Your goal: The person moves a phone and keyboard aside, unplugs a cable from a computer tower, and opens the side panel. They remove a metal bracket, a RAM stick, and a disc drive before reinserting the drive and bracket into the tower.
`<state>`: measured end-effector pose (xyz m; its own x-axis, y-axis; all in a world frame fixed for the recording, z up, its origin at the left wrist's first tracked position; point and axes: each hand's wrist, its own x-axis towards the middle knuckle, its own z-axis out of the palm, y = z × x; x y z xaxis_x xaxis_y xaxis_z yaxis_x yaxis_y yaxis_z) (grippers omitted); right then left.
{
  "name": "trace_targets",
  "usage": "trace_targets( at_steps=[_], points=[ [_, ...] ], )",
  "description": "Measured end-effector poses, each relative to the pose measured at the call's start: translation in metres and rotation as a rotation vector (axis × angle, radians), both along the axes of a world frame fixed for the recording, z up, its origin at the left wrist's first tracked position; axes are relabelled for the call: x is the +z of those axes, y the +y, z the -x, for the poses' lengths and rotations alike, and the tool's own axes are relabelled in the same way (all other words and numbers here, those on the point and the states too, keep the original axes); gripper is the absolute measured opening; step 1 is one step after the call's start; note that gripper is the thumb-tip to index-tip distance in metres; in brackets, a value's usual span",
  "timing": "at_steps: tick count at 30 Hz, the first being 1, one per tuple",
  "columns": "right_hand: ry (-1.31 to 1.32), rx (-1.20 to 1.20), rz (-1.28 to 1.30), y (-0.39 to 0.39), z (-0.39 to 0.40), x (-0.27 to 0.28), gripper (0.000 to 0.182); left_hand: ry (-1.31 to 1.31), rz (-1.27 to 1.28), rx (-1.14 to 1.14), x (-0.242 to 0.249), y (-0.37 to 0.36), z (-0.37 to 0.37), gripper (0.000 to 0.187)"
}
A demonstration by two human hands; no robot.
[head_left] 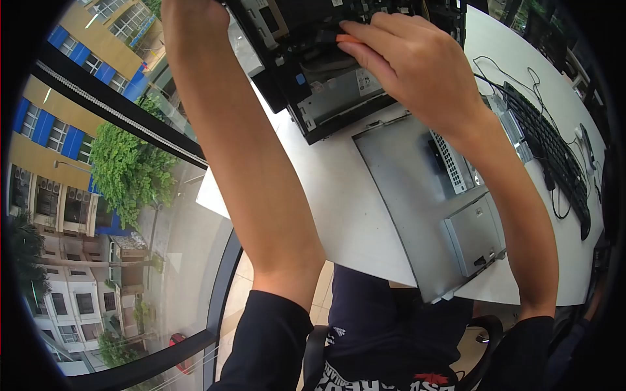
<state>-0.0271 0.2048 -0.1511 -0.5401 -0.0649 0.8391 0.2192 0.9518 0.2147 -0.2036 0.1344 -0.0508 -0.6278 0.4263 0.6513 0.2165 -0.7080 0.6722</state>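
Note:
An opened black computer case [313, 124] lies at the top of the view with its inner parts exposed. Over it, my right hand [417, 62] pinches a small orange flat piece [347, 38], which looks like part of a cable with a dark end, between thumb and forefinger. My left hand [203, 14] is at the top edge of the view beside the case's left side. Its fingers are cut off by the frame, so what it touches is hidden. Inside the case, a silver metal box [342, 94] with a label sits near the front edge.
On the white table [352, 215], a metal side panel [404, 195] overhangs the front edge, bearing a silver drive-like box [473, 238] and a perforated metal strip [450, 163]. A black keyboard [548, 153] with loose cables lies right. A window [150, 182] is at left.

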Motion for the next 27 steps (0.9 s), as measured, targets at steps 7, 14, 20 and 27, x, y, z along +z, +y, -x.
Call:
trace_targets(
  at_steps=[7, 14, 20, 27],
  points=[
    [-0.032, -0.013, 0.374, -0.027, -0.003, 0.031, 0.017, 0.06, -0.012, -0.066, 0.0, 0.002, 0.013, 0.027],
    [0.007, -0.136, 0.791, -0.015, 0.033, -0.002, 0.025, 0.219, -0.053, -0.234, -0.009, -0.004, 0.022, 0.034],
    [0.157, -0.107, 1.033, -0.024, 0.059, -0.009, 0.021, 0.107, 0.134, -0.002, 0.011, -0.013, -0.001, 0.041],
    [0.248, -0.085, 1.044, -0.026, 0.068, -0.014, 0.023, 0.234, 0.047, 0.061, -0.007, -0.021, -0.003, 0.047]
  ],
)
